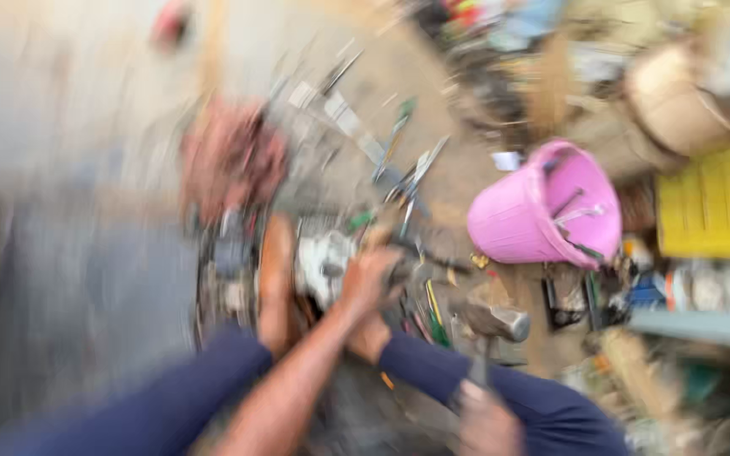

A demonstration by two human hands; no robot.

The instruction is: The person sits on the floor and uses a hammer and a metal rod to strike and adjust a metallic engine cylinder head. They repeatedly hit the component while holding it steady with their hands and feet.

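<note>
The whole view is badly blurred by motion. My left hand (369, 283) reaches forward between my legs and looks closed around a dark metal tool (403, 268), beside a whitish metal machine part (323, 262) on the ground. My right hand (487, 422), low at the bottom edge, grips the handle of a hammer (496, 323), whose steel head hangs just right of the left hand. Both legs are in navy trousers, with one bare foot (276, 287) left of the part and the other (371, 338) under my left forearm.
A pink plastic bucket (542, 211) holding a few tools lies tilted to the right. A yellow crate (707, 207) sits farther right. Several loose hand tools (407, 160) lie on the sandy ground ahead. A reddish rusty object (230, 156) is at left.
</note>
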